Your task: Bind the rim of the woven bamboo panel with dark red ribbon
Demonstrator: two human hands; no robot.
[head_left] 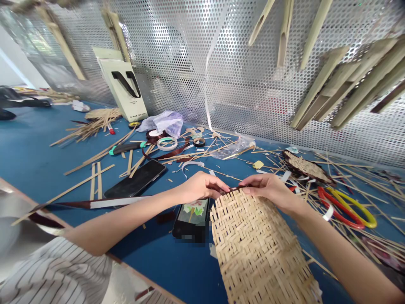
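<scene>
A woven bamboo mat [256, 245] hangs toward me with its far edge raised. Along that edge runs a narrow dark brown strip [234, 189]. My left hand [202, 185] pinches the edge at its left corner, fingers closed. At the right part of the same edge, my right hand [267, 189] is closed in a pinch, thumb on the near side. A brown ribbon with white backing [120, 202] stretches left from behind my left forearm over the table's edge; whether it joins the strip is hidden. Beneath my left hand lies a lit phone [191, 217].
Scissors with red and yellow handles [346, 207] lie right, near a dark-edged woven piece [306, 166]. A dark phone [136, 179], a green-and-black-handled tool [127, 147], tape rolls [167, 144] and bamboo strips [96, 122] cover the blue table [186, 270]. A perforated metal panel [177, 55] stands behind.
</scene>
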